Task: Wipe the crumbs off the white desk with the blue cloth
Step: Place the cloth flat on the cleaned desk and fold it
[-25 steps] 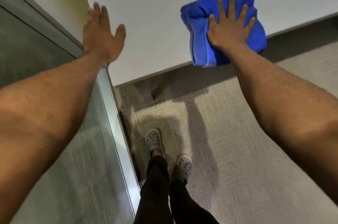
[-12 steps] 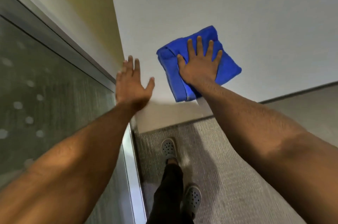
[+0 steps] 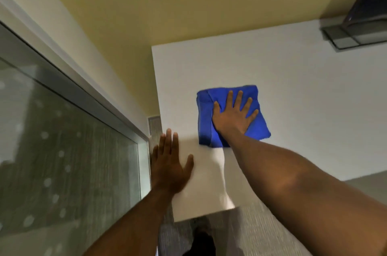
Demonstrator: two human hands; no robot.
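The folded blue cloth (image 3: 260, 128) lies on the white desk (image 3: 303, 88), a little in from its left edge and near corner. My right hand (image 3: 233, 115) presses flat on the cloth with fingers spread, holding it against the desk. My left hand (image 3: 169, 165) rests flat and empty, fingers apart, on the desk's left edge, below and left of the cloth. I can make out no crumbs on the white surface.
A frosted glass panel (image 3: 62, 151) with a metal frame runs close along the desk's left side. A yellow wall (image 3: 167, 4) stands behind the desk. A dark object on a grey base (image 3: 351, 36) sits at the desk's far right. Grey carpet (image 3: 261, 234) lies below.
My view has lifted from the floor toward the desk's back. The right hand has pushed the cloth away from the front edge, further onto the desk. The left hand has settled on the left edge.
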